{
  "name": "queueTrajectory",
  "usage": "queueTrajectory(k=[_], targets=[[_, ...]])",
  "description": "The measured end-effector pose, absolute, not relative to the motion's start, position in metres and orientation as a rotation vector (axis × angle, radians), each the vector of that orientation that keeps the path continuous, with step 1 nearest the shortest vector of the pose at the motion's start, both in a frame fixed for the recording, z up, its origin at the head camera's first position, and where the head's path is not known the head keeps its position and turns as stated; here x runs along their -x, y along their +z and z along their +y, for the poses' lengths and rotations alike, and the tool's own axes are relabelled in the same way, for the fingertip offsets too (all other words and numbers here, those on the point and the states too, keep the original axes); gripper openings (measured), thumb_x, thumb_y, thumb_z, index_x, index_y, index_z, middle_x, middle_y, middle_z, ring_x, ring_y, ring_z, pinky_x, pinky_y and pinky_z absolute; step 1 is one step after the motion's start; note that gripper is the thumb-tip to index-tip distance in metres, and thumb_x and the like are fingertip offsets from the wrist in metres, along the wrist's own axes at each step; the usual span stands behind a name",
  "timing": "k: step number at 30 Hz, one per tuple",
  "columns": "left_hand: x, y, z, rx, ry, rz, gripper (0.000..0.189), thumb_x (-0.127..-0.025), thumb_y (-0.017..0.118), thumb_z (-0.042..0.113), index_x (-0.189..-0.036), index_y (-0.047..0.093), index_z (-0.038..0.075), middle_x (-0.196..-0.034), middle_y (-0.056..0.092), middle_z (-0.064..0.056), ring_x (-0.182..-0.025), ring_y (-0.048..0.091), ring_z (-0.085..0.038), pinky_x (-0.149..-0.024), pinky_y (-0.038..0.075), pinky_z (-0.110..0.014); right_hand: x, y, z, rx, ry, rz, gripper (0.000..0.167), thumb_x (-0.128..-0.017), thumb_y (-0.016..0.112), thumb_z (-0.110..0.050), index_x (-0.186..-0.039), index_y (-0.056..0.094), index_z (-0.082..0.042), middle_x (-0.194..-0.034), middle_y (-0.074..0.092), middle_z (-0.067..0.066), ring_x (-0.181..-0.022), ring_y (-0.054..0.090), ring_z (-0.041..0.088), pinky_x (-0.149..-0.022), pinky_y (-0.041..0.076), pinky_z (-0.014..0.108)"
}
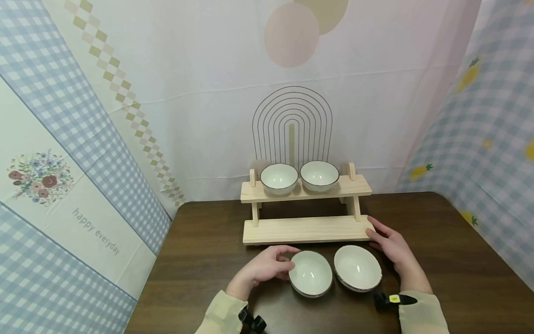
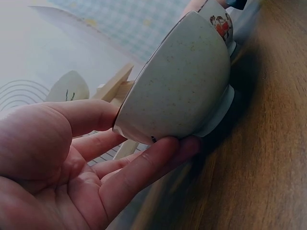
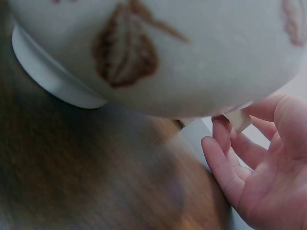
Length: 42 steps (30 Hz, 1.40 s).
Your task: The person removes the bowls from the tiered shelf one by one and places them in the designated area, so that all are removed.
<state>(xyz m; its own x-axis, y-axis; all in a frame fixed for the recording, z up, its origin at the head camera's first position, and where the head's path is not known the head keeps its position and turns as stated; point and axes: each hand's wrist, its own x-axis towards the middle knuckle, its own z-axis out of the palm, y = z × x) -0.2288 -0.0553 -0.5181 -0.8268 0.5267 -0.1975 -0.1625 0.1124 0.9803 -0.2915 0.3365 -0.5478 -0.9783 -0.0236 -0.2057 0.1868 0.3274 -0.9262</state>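
Observation:
My left hand point(image 1: 268, 266) holds the nearer left bowl point(image 1: 310, 274) by its left side. In the left wrist view the thumb lies at the rim of this pale, speckled bowl point(image 2: 177, 76), and the fingers are against its outer wall. My right hand point(image 1: 392, 245) grips the right end of the two-tier wooden shelf point(image 1: 306, 230), its lower board between thumb and fingers. Beside the held bowl, a second bowl point(image 1: 358, 268) stands on the table in front of the shelf. The right wrist view shows a brown leaf pattern on that bowl point(image 3: 192, 62), hiding most of the shelf.
Two white bowls with dark rims, a left one point(image 1: 279, 179) and a right one point(image 1: 319, 176), stand side by side on the shelf's upper board. Behind the brown wooden table point(image 1: 200, 260) hangs a printed cloth point(image 1: 208, 130), with checked cloths at both sides.

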Motion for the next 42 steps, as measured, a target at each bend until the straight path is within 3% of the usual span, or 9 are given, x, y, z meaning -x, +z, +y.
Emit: queueTrajectory(k=[21,42], targets=[[0.2327,-0.5178,-0.0569,-0.298,1.716,1.921,0.039,-0.106,0.065,0.015,-0.143,0.063,0.0,-0.114,0.075,-0.012,-0.088,0.076,-0.026,-0.074,0.068,-0.044,0.2921,-0.5493,0.337,-0.139,-1.709,2.407,0.075,-0.109,0.06,-0.046,-0.17,0.028,-0.016,-0.174,0.019,0.025,-0.148,0.042,0.04,-0.101,0.058,0.028],[0.229,-0.5161,-0.0584,-0.312,1.696,1.938,0.04,-0.103,0.068,0.011,-0.142,0.065,0.003,-0.112,0.074,-0.012,-0.088,0.073,-0.025,-0.071,0.067,-0.044,0.29,-0.5471,0.338,-0.148,-1.708,2.4,0.074,-0.11,0.06,-0.045,-0.17,0.028,-0.016,-0.174,0.019,0.024,-0.149,0.041,0.039,-0.098,0.058,0.024]])
